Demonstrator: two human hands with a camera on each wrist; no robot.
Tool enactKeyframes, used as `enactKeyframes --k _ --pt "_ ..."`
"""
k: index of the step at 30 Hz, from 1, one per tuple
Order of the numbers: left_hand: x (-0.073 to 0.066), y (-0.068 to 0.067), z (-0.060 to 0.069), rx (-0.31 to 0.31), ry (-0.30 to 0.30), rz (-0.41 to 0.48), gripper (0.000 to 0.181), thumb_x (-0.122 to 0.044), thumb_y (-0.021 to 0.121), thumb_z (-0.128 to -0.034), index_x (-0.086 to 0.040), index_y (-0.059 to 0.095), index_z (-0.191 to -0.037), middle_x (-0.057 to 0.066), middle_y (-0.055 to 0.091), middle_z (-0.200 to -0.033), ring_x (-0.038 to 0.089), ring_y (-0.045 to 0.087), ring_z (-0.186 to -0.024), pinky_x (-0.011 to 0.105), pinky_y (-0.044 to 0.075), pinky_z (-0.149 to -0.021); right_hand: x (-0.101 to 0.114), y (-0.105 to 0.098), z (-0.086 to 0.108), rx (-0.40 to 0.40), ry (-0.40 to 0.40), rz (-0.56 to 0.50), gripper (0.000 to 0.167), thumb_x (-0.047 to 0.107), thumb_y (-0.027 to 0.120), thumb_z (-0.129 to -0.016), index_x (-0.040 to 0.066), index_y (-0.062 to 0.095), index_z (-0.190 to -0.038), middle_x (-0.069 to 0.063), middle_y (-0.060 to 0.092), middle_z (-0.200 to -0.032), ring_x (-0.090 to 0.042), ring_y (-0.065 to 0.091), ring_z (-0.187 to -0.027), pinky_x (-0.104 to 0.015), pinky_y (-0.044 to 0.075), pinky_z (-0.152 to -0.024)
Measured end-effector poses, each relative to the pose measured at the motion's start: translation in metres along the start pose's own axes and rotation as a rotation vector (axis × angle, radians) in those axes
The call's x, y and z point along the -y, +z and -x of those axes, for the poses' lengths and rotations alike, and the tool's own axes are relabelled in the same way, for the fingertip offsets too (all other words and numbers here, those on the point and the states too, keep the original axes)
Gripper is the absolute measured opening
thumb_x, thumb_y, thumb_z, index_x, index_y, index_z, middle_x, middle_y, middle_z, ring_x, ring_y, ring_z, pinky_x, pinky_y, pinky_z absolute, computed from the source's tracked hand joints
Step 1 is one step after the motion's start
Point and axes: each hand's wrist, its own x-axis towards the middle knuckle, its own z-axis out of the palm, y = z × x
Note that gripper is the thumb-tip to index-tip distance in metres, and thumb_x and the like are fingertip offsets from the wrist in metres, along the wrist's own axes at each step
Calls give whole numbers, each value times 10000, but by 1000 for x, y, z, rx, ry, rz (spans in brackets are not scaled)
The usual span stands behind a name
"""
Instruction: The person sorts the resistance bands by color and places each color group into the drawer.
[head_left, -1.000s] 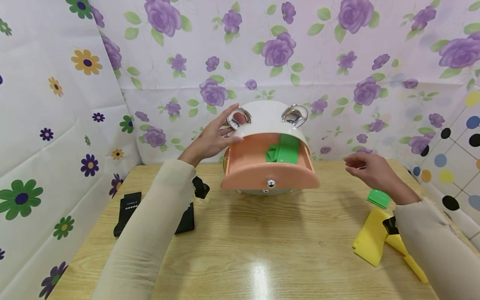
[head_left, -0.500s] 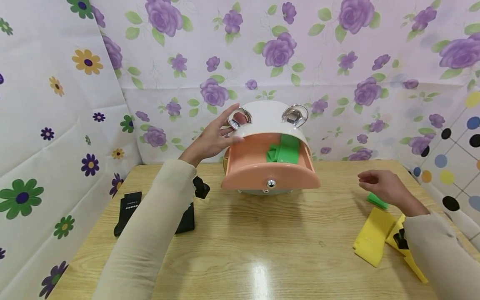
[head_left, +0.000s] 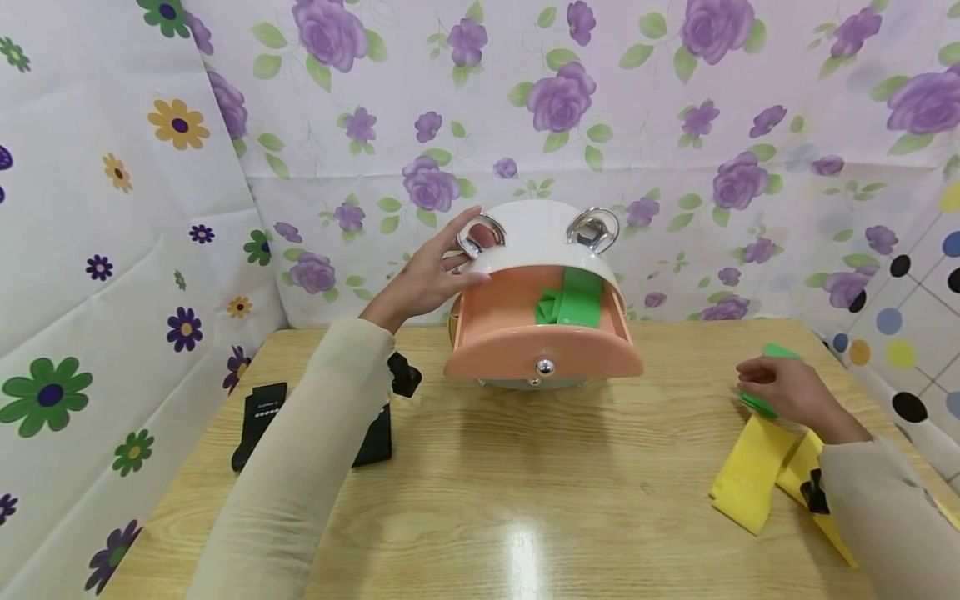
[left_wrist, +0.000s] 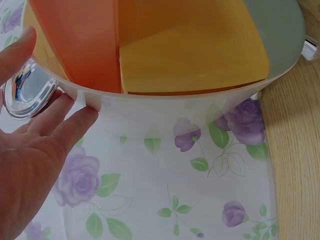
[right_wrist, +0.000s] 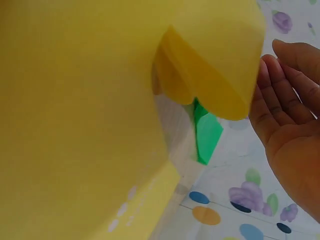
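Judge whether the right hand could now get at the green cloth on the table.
Probably yes: the right hand is over the green cloth, and the yellow cloths lie nearer the camera, apparently leaving the way free.

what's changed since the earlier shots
The right hand moved right and down in the head view, now over the green cloth on the table; no grip shows. The left hand stays at the silver ear of the white case. The orange drawer stays open, a second green cloth inside.
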Motion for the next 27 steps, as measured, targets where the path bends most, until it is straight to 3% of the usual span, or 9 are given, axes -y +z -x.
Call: enactKeyframes --k 6,13,20,27 --pt "-1 0 1 -5 -2 -3 900 -89 723 -931 -340 186 -1607 68 176 -1626 357 380 -1414 363 466 -1060 -10 2 0 10 32 -3 377 112 655 -978 -180 587 -1205 -270 669 -1044 -443 630 -980 -554 543 -834" --pt "-2 0 1 -2 -8 -11 907 -98 731 -927 -328 182 -1611 72 183 -1623 368 377 -1414 384 456 -1071 -15 5 2 9 59 -8 355 96 680 -947 -169 609 -1172 -220 684 -994 -402 639 -936 -440 568 -757" --pt "-3 0 1 -1 -12 -18 902 -100 726 -931 -335 181 -1610 85 193 -1622 362 380 -1414 386 463 -1063 -17 7 2 5 59 18 311 71 708 -911 -160 638 -1106 -203 687 -942 -386 642 -883 -487 566 -744" --pt "-1 0 0 0 -9 7 906 -82 729 -925 -313 184 -1612 77 173 -1622 368 373 -1417 375 450 -1077 -16 7 0 28 71 30 274 75 738 -874 -127 669 -1047 -155 677 -891 -311 637 -815 -393 562 -671"
